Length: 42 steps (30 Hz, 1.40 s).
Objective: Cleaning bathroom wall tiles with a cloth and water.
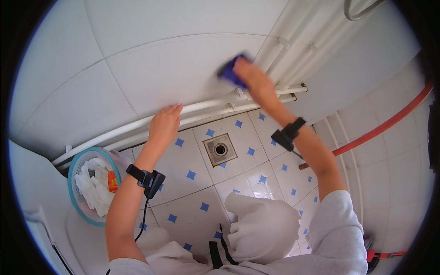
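My right hand (pixel 254 80) is closed around a dark blue cloth-like wad (pixel 232 72) and presses it against the white tiled wall (pixel 178 68), just above the pipes. Both hand and wad are smeared by motion, so the exact kind of the wad is hard to make out. Lower and to the left, my left hand (pixel 166 121) rests on the upper white pipe (pixel 123 127), its fingers stretched out toward the wall and holding nothing. A second white pipe (pixel 191 119) runs beneath the first.
A square metal floor drain (pixel 228 161) sits in the tiled floor (pixel 192 195) with blue diamonds. At left stands a turquoise-rimmed waste basket (pixel 72 188) with crumpled white paper. A red hose (pixel 380 128) curves along the right; more white pipes (pixel 293 50) climb the corner.
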### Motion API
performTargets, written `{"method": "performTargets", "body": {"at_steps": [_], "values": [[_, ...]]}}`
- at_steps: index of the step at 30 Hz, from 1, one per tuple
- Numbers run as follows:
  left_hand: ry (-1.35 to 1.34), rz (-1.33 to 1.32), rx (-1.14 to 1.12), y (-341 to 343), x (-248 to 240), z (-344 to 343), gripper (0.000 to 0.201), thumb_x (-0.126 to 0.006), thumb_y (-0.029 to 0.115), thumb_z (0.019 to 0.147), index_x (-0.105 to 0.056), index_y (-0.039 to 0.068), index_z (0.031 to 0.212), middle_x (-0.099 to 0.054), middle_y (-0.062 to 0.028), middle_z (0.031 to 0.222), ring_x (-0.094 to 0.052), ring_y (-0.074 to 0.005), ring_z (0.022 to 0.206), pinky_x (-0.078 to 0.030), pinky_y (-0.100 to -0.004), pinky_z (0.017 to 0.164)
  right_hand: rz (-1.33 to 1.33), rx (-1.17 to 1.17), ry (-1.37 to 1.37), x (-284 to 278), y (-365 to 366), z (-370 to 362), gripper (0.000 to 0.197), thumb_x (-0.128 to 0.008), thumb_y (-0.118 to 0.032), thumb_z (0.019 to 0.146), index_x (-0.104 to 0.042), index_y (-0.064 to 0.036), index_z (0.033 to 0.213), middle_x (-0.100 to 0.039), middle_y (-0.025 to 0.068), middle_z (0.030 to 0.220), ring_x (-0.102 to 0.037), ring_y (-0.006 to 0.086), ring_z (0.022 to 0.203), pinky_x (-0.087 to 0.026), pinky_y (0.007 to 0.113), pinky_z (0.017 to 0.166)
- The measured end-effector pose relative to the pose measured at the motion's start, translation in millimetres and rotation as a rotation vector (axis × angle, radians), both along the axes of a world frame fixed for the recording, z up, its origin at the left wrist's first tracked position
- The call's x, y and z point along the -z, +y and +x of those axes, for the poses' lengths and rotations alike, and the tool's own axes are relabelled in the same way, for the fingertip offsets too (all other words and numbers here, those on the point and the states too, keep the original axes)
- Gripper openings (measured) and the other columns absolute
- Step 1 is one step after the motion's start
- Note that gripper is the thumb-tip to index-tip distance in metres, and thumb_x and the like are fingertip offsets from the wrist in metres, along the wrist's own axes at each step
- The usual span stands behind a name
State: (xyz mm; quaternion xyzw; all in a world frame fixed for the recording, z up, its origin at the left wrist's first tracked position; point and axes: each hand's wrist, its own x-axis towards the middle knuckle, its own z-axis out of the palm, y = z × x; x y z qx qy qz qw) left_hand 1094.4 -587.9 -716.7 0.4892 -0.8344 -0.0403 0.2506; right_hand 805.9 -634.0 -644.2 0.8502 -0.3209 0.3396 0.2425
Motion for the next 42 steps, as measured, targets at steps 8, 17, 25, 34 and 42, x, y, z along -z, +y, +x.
{"method": "performTargets", "body": {"at_steps": [8,17,25,34,42], "values": [[0.081,-0.150,0.088,2.9,-29.4,-18.1,0.034,-0.055,0.011,0.079,-0.052,0.005,0.112,-0.053,-0.0098,0.104,-0.050,-0.0286,0.093,-0.042,-0.0374,0.080,-0.215,0.088,-0.127,-13.0,-15.8,12.6,0.049,-0.054,0.008,0.059,-0.059,-0.0078,0.106,-0.055,0.0054,0.113,-0.049,0.0264,0.104,-0.041,0.037,0.088],[-0.075,-0.435,0.070,-5.5,-84.9,-75.4,0.048,-0.060,0.012,0.074,-0.046,0.012,0.121,-0.046,-0.0094,0.100,-0.044,-0.0265,0.090,-0.035,-0.0372,0.081,0.189,0.061,-0.388,65.9,41.6,-4.2,0.053,-0.060,0.008,0.059,-0.054,-0.0057,0.110,-0.054,0.0075,0.115,-0.048,0.0271,0.108,-0.041,0.036,0.089],[-0.323,-0.570,-0.004,-39.1,-93.9,-118.3,0.051,-0.061,0.017,0.073,-0.046,0.014,0.122,-0.046,-0.0090,0.094,-0.043,-0.0237,0.084,-0.034,-0.0351,0.072,0.282,0.064,-0.610,98.1,29.2,1.8,0.063,-0.062,0.008,0.056,-0.049,-0.0072,0.116,-0.049,0.0080,0.119,-0.044,0.0258,0.112,-0.030,0.045,0.098],[-0.383,-0.615,-0.063,-41.7,-91.1,-121.2,0.057,-0.062,0.016,0.071,-0.044,0.016,0.124,-0.045,-0.0078,0.091,-0.043,-0.0225,0.080,-0.033,-0.0341,0.068,0.318,0.033,-0.602,96.0,28.9,-1.9,0.064,-0.064,0.006,0.055,-0.049,-0.0085,0.116,-0.049,0.0075,0.119,-0.044,0.0251,0.112,-0.029,0.044,0.099],[-0.387,-0.633,-0.053,-42.2,-93.2,-121.4,0.053,-0.062,0.015,0.070,-0.047,0.016,0.121,-0.045,-0.0080,0.090,-0.044,-0.0222,0.081,-0.031,-0.0332,0.066,0.337,0.033,-0.623,94.2,30.8,-1.6,0.063,-0.065,0.006,0.056,-0.048,-0.0087,0.116,-0.049,0.0074,0.119,-0.044,0.0252,0.112,-0.028,0.044,0.100]]}}
